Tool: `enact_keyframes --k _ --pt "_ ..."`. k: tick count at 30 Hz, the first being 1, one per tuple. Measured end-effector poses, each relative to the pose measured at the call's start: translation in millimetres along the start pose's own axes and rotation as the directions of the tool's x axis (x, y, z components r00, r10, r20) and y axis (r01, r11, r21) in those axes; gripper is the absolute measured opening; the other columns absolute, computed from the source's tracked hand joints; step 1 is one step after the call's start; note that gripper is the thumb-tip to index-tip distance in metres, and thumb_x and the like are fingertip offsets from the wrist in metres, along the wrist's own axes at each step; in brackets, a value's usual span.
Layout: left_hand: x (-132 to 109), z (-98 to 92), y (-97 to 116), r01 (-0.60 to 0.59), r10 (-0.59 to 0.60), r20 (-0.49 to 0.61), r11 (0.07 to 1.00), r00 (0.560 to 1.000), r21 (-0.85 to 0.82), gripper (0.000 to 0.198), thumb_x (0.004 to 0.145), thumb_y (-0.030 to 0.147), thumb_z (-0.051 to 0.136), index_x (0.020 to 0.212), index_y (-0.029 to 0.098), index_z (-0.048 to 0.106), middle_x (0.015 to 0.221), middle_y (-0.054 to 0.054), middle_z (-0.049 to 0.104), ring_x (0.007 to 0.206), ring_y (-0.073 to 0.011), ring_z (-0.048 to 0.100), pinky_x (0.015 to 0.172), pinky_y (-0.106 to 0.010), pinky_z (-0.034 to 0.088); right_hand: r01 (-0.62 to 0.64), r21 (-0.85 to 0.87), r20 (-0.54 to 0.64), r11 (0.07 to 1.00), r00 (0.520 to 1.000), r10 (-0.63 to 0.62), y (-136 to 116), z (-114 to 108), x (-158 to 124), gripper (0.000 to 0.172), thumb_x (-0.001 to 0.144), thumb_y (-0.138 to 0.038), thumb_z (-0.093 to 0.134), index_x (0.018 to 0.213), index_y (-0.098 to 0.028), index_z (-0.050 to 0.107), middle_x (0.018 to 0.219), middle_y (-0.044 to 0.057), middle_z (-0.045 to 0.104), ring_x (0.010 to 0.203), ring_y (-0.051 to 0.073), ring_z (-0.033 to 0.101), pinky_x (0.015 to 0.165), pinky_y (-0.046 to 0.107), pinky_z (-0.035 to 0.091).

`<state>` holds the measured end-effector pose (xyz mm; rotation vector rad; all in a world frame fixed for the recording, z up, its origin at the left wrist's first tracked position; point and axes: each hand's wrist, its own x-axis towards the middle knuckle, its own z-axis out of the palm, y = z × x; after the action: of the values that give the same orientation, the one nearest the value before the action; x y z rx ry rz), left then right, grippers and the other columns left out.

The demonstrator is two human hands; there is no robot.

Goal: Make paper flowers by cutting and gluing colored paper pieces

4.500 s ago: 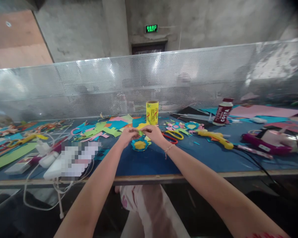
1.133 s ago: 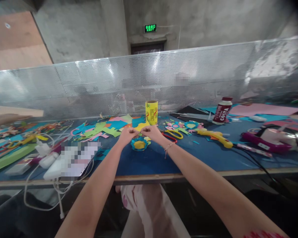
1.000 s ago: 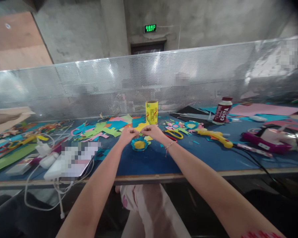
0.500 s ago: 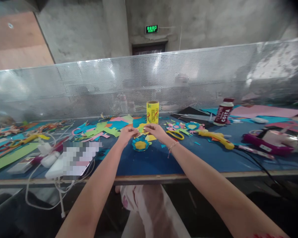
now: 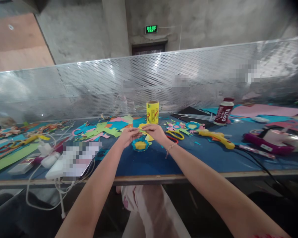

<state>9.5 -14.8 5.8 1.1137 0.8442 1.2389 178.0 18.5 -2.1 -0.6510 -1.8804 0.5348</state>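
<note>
My arms are bare, from the hands down to the bottom of what I can see. My left hand (image 5: 129,136) and my right hand (image 5: 155,133) have bare fingers and wear no gloves. Round my right wrist I have a thin bracelet (image 5: 169,149). It looks pinkish, like a bit of string, and a little loose end hangs down from it. Low down by my right arm, a tiny bit of bright red cloth (image 5: 262,236) peeks in, too small to tell what it is. My trousers (image 5: 133,197) are pale, nearly white, with soft folds. There is a pinky-purple patch (image 5: 125,202) near one side, and a wide brownish-grey part, maybe just shadow, runs down the middle.
</note>
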Motion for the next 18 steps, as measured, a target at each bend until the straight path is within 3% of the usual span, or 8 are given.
enact_keyframes --k 4,8,13,18 --pt "0.2 -0.2 0.3 -0.047 0.048 -0.071 0.999 0.996 0.012 0.016 0.059 0.008 0.069 0.072 0.011 0.06 0.063 -0.005 0.064 0.064 -0.0155 0.063 0.071 -0.03 0.049 -0.139 0.054 -0.014 0.989 0.99 0.14 1.1 2.0 0.7 0.016 0.071 -0.02 0.055 0.081 -0.019 0.067 0.09 0.004 0.067 0.086 0.015 0.061 0.082 0.03 0.047" --pt "1.8 -0.7 -1.1 -0.112 0.118 -0.105 0.992 0.987 0.06 0.017 0.058 0.011 0.07 0.071 0.012 0.059 0.063 -0.003 0.063 0.063 -0.0159 0.063 0.075 -0.034 0.049 -0.334 0.235 0.053 0.913 0.942 0.331 2.1 4.0 1.0 0.018 0.074 -0.027 0.052 0.084 -0.017 0.063 0.084 0.004 0.066 0.079 0.013 0.062 0.072 0.028 0.051" --pt "2.3 -0.2 -2.1 -0.129 0.142 -0.108 0.985 0.984 0.116 0.019 0.057 0.016 0.071 0.071 0.012 0.059 0.063 -0.003 0.063 0.062 -0.0156 0.062 0.073 -0.034 0.049 -0.346 0.189 0.126 0.919 0.936 0.327 -0.2 4.4 0.7 0.015 0.068 -0.03 0.059 0.068 -0.016 0.058 0.058 0.0 0.059 0.058 0.012 0.059 0.061 0.026 0.05" --pt "1.9 4.6 -3.9 -0.118 0.12 -0.074 0.993 0.99 0.021 0.03 0.054 0.016 0.074 0.08 0.011 0.059 0.071 -0.004 0.064 0.066 -0.0138 0.061 0.072 -0.03 0.047 -0.358 0.202 0.103 0.912 0.933 0.344 -1.6 6.1 -0.3 0.015 0.069 -0.03 0.059 0.071 -0.016 0.057 0.06 0.0 0.061 0.058 0.011 0.059 0.062 0.026 0.05"
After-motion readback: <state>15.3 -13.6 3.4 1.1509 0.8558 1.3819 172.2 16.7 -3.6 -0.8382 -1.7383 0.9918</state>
